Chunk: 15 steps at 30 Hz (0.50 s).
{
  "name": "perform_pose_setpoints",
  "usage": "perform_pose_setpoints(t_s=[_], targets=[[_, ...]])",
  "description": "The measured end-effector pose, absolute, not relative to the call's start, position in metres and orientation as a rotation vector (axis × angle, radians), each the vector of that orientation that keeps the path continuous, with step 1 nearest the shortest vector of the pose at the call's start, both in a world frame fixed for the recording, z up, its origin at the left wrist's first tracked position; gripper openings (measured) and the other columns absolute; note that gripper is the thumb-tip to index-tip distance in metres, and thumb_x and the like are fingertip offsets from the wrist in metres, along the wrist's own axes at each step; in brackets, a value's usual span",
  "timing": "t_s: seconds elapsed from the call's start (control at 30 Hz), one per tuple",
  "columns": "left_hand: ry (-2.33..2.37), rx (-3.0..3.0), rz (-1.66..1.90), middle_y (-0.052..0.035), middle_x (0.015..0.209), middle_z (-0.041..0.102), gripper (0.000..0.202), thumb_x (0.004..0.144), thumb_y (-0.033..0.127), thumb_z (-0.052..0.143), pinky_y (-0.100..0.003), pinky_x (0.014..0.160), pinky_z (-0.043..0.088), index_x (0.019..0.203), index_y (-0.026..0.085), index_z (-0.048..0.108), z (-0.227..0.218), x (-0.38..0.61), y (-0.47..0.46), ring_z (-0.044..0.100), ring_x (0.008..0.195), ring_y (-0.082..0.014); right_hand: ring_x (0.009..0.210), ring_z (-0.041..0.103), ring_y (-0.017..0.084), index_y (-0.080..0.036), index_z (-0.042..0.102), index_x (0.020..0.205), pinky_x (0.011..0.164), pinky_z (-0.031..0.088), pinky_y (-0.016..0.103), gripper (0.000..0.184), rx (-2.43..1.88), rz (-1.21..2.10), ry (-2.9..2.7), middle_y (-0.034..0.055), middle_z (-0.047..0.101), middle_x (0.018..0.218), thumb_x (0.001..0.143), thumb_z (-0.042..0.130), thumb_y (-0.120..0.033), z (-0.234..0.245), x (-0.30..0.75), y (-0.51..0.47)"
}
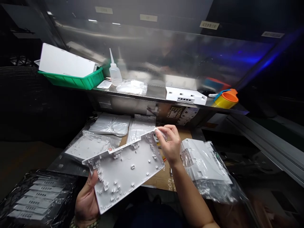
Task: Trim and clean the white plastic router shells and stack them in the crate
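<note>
A white plastic housing panel (129,167) is held up at a tilt, its inner face with clips and posts turned towards me. My left hand (87,193) grips its left end, thumb in front and the other fingers mostly hidden behind. At the upper right corner my right hand (169,142) pinches the panel's edge between thumb and fingers. Something small and dark shows by that corner, too unclear to name. Behind the panel lie a bagged white panel (89,145) and a stack of bagged panels (110,124).
Wrapped white panels (204,161) lie on the right, and several slotted white parts (38,198) at lower left. On the shelf are a green bin (71,80), a squeeze bottle (115,74), a white housing (186,96) and a tape roll (225,99). Cardboard (158,181) covers the bench.
</note>
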<state>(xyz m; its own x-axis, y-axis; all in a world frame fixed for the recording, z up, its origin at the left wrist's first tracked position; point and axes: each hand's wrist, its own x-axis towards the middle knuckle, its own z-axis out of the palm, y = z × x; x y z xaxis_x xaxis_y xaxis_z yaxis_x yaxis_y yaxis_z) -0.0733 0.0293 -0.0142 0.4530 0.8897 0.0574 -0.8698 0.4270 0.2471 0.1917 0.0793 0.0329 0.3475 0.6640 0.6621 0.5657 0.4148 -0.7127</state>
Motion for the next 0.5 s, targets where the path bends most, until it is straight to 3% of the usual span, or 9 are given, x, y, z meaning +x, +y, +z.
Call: perform_pose_setpoints(t_s=[0.1, 0.2, 0.3, 0.5], targets=[[0.097, 0.274, 1.161, 0.0047, 0.156, 0.048, 0.053, 0.106, 0.029, 0.022, -0.050, 0.126, 0.005, 0.154, 0.044, 0.039, -0.017, -0.073, 0.028, 0.017, 0.153, -0.0235, 0.092, 0.063, 0.017, -0.022, 0.077, 0.100, 0.080, 0.053, 0.031, 0.011, -1.234, 0.088, -1.307, 0.0042, 0.062, 0.098, 0.095, 0.068, -0.026, 0.028, 0.191, 0.081], [0.148, 0.291, 1.195, 0.0002, 0.156, 0.049, 0.053, 0.106, 0.024, 0.025, -0.052, 0.125, 0.003, 0.153, 0.037, 0.045, -0.018, -0.073, 0.027, 0.019, 0.153, -0.0261, 0.091, 0.062, 0.017, -0.021, 0.077, 0.099, 0.081, 0.052, 0.031, 0.012, -1.235, 0.086, -1.292, 0.0037, 0.062, 0.097, 0.096, 0.067, -0.027, 0.023, 0.193, 0.081], [0.193, 0.313, 1.210, -0.0008, 0.158, 0.047, 0.054, 0.105, 0.020, 0.029, -0.053, 0.126, 0.004, 0.153, 0.038, 0.047, -0.018, -0.072, 0.028, 0.023, 0.153, -0.0278, 0.091, 0.062, 0.017, -0.021, 0.077, 0.097, 0.081, 0.052, 0.032, 0.012, -1.247, 0.086, -1.285, 0.0036, 0.062, 0.096, 0.095, 0.068, -0.029, 0.018, 0.197, 0.081], [0.322, 0.308, 1.239, -0.0039, 0.155, 0.054, 0.061, 0.103, 0.017, 0.041, -0.055, 0.127, 0.016, 0.159, 0.040, 0.035, -0.023, -0.069, 0.026, 0.041, 0.147, -0.0290, 0.091, 0.062, 0.018, -0.021, 0.078, 0.098, 0.081, 0.052, 0.034, 0.018, -1.287, 0.068, -1.239, 0.0039, 0.064, 0.096, 0.093, 0.071, -0.037, 0.004, 0.205, 0.078]])
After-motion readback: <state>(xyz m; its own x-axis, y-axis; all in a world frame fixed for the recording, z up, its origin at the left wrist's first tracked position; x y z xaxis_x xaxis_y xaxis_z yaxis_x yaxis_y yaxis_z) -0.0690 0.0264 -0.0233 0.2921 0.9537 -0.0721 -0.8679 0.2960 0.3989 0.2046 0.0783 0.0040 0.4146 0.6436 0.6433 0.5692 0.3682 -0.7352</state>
